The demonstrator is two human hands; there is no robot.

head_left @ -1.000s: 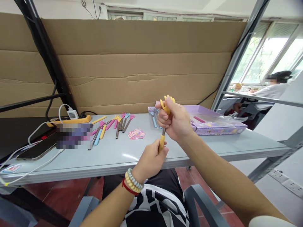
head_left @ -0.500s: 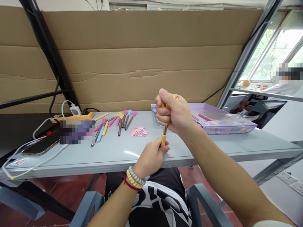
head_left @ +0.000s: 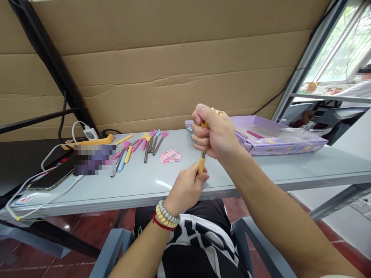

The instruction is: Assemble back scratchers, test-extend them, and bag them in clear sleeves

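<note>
Both my hands are closed on a small yellow back scratcher with a metal rod (head_left: 203, 154), held upright above the table's front edge. My right hand (head_left: 216, 133) is fisted around its upper part, and bits of the yellow head show above the fingers. Lower down, my left hand (head_left: 188, 185) grips the yellow handle (head_left: 201, 165). To the left on the table lie several hand-shaped scratcher heads on metal rods, such as a pink one (head_left: 164, 134) and a blue one (head_left: 158, 133). Loose handles lie there too, including a yellow handle (head_left: 128, 154) and a blue handle (head_left: 122, 161).
Small pink printed cards (head_left: 171, 156) lie mid-table. A purple display box (head_left: 290, 148) with clear plastic stands at the right. A phone (head_left: 50, 175), white cables and a yellow power strip (head_left: 89, 143) take up the left. Cardboard (head_left: 174, 88) walls the back. Another person sits far right.
My view has tipped down and shifted slightly. Both hands keep their grip on the yellow back scratcher, with hardly any movement between them.
</note>
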